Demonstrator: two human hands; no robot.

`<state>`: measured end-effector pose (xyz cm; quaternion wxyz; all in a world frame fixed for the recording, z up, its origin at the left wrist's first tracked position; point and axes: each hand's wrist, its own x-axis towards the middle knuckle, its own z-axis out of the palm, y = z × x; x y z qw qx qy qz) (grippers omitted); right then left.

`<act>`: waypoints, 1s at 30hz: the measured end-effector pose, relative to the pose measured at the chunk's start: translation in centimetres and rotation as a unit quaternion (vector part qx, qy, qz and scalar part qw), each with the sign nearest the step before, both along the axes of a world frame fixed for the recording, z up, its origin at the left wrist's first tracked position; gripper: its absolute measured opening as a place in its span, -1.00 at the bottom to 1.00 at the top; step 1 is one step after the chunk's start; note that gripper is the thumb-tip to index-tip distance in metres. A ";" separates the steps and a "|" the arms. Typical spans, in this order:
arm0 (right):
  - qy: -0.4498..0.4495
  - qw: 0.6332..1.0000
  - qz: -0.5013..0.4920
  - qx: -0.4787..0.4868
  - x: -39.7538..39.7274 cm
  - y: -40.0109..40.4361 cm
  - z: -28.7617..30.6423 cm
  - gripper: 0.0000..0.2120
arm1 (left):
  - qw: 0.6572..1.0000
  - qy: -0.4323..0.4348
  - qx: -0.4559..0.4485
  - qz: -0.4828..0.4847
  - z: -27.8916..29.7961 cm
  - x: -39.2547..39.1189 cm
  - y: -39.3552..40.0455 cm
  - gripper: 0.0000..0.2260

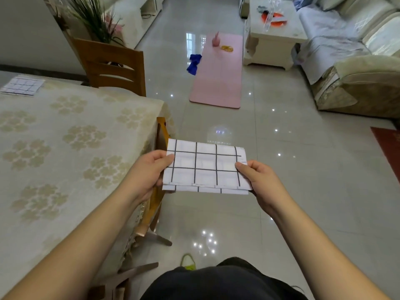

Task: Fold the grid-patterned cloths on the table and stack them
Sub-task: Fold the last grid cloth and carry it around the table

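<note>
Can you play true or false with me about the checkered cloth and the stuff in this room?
1. Both hands hold the folded grid-patterned cloth. True: the left hand and right hand pinch its two ends.
2. That cloth is lying flat on the table. False: it is held up over the floor, beside the table.
3. Another folded grid cloth sits at the table's far corner. True.
4. The mat on the floor is green. False: the mat is pink.
5. A wooden chair stands at the table's far side. True.
</note>
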<state>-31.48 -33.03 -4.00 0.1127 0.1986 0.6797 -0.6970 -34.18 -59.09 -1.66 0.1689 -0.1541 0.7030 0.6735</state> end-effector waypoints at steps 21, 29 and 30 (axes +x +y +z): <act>0.022 0.997 0.072 -0.003 -31.5 10.8 -1.5 -0.82 | 0.996 -0.031 -0.050 0.067 -0.1 -26.8 11.4 -0.75; 0.008 0.992 0.126 -0.014 -40.9 10.3 -1.7 -0.82 | 0.992 -0.027 -0.052 0.114 -0.3 -33.7 11.2 -0.81; 0.006 0.991 0.134 -0.010 -42.2 9.9 -1.8 -0.79 | 0.991 -0.026 -0.051 0.118 -0.3 -34.7 10.8 -0.81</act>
